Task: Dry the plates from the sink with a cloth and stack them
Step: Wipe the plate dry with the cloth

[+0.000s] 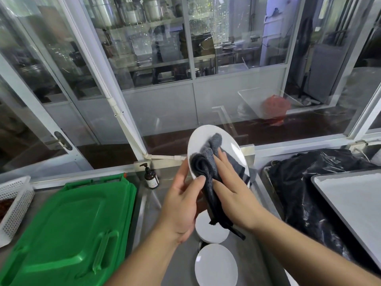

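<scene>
Risk of dropped plate (208,135): held tilted above sink (253,254) only by left hand (181,201) fingers curled at its lower rim, right hand (233,193) fingers spread, pressing cloth (208,168) against its face; wet slip likely.

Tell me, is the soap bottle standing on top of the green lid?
No, the soap bottle stands on the steel counter behind the green lid.
</scene>
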